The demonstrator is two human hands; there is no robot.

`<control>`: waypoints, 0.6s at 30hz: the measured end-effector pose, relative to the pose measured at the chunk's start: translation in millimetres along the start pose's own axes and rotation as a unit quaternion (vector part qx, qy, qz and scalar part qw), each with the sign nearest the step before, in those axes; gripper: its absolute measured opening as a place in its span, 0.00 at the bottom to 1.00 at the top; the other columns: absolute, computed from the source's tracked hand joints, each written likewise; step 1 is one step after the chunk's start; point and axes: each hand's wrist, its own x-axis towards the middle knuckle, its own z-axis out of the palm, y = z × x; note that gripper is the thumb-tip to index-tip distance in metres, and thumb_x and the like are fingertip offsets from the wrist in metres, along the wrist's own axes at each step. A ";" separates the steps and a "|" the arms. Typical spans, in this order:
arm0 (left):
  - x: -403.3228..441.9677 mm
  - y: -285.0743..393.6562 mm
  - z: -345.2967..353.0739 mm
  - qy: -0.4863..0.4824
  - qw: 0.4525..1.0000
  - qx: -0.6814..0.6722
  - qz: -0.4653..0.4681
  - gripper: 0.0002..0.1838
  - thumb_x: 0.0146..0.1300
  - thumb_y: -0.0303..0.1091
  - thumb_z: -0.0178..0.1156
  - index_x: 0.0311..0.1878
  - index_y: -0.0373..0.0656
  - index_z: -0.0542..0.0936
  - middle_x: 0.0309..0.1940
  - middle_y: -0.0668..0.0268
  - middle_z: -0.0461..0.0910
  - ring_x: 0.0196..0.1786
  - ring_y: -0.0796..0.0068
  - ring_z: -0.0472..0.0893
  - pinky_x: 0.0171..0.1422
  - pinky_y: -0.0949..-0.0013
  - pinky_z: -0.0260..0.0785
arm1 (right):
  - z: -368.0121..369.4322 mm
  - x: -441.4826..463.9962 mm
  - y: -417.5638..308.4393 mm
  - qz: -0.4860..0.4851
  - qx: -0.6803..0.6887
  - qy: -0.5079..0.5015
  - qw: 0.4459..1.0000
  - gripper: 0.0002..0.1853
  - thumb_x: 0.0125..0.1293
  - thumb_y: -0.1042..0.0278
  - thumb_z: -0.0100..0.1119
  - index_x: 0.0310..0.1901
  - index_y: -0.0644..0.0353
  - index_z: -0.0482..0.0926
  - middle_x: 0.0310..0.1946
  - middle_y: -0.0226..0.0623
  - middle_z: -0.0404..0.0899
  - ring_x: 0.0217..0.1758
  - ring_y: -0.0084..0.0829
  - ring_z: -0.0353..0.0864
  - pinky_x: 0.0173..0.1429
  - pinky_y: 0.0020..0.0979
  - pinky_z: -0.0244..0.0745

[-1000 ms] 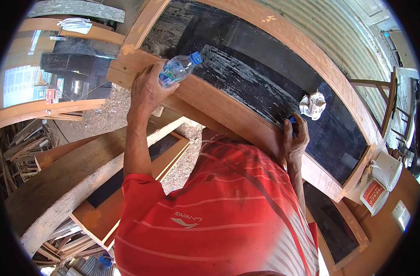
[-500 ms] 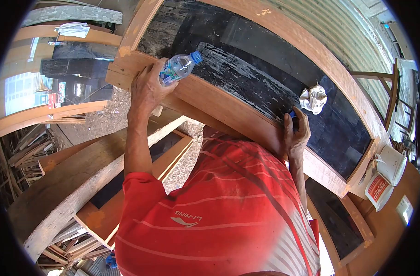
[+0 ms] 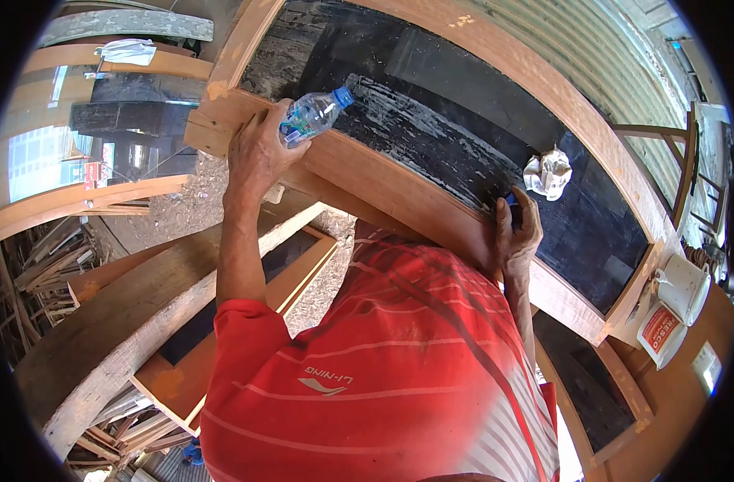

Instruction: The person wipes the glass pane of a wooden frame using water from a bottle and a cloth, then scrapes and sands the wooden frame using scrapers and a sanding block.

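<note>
My left hand (image 3: 260,153) curls around a clear, blue-capped plastic bottle (image 3: 309,118), tilted over the brown wooden frame (image 3: 407,189), perhaps for steadiness. My right hand (image 3: 519,229) seems to pinch a small blue object (image 3: 511,199) at its near edge, beside a crumpled white wad (image 3: 548,173).

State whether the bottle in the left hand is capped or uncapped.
Capped: a blue cap sits on the neck of the bottle, held tilted in the left hand.
</note>
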 end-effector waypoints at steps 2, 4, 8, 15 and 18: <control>-0.3 -2.7 3.5 0.008 1.000 0.009 0.010 0.38 0.53 0.43 0.81 0.69 0.49 0.78 0.48 0.50 0.87 0.51 0.44 0.87 0.57 0.45 0.79 | -0.5 0.2 -0.6 0.000 -0.002 -0.002 1.000 0.19 0.71 0.66 0.72 0.59 0.64 0.83 0.46 0.45 0.85 0.41 0.37 0.86 0.48 0.36 0.81; 0.4 -1.7 3.1 0.004 1.000 0.012 0.008 0.38 0.53 0.43 0.81 0.69 0.50 0.78 0.48 0.50 0.87 0.51 0.44 0.87 0.57 0.45 0.79 | -0.7 -0.3 -0.7 0.006 0.002 -0.004 1.000 0.19 0.72 0.65 0.72 0.59 0.64 0.83 0.46 0.45 0.85 0.41 0.37 0.86 0.48 0.36 0.81; 2.3 2.3 1.4 -0.013 1.000 0.008 -0.006 0.38 0.53 0.41 0.81 0.68 0.49 0.78 0.51 0.48 0.87 0.54 0.41 0.86 0.57 0.46 0.79 | -0.9 0.0 -0.1 0.008 0.002 -0.003 1.000 0.19 0.72 0.65 0.72 0.59 0.64 0.83 0.46 0.45 0.86 0.43 0.38 0.86 0.50 0.36 0.81; 3.5 4.6 0.9 -0.019 1.000 0.014 -0.006 0.39 0.53 0.41 0.81 0.69 0.49 0.77 0.52 0.48 0.87 0.54 0.41 0.86 0.58 0.46 0.79 | -2.1 0.0 -1.8 0.029 0.007 -0.010 1.000 0.19 0.72 0.64 0.72 0.59 0.63 0.83 0.48 0.46 0.86 0.46 0.39 0.87 0.53 0.36 0.82; 4.0 4.3 2.5 -0.012 1.000 0.012 -0.002 0.39 0.53 0.41 0.81 0.69 0.49 0.77 0.53 0.48 0.87 0.53 0.41 0.87 0.58 0.46 0.79 | -2.0 -0.5 -1.4 0.027 0.006 -0.010 1.000 0.19 0.72 0.64 0.72 0.60 0.63 0.83 0.48 0.46 0.86 0.46 0.39 0.87 0.53 0.37 0.82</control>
